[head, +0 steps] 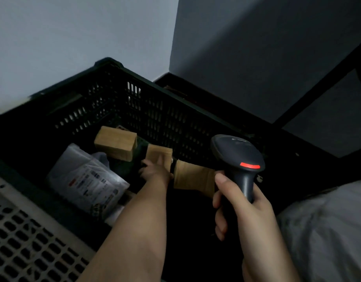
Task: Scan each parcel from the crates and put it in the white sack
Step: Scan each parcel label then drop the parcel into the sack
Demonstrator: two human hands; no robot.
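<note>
My left hand (155, 169) reaches down into the black crate (118, 98) and grips a small brown cardboard parcel (158, 154) near the crate's right wall. Two more brown boxes lie close by, one behind it (115, 143) and one to its right (193, 177). A grey plastic mailer with a printed label (86, 178) lies on the crate's left side. My right hand (238, 208) holds a dark handheld scanner (237, 157) above the crate's right edge, its red light on. The white sack (326, 231) sits at the lower right.
A light-coloured perforated crate (23, 241) stands at the lower left, against the black one. A second dark crate (175, 84) sits behind, in the corner of the pale walls. A dark shelf frame (318, 84) slants across the right.
</note>
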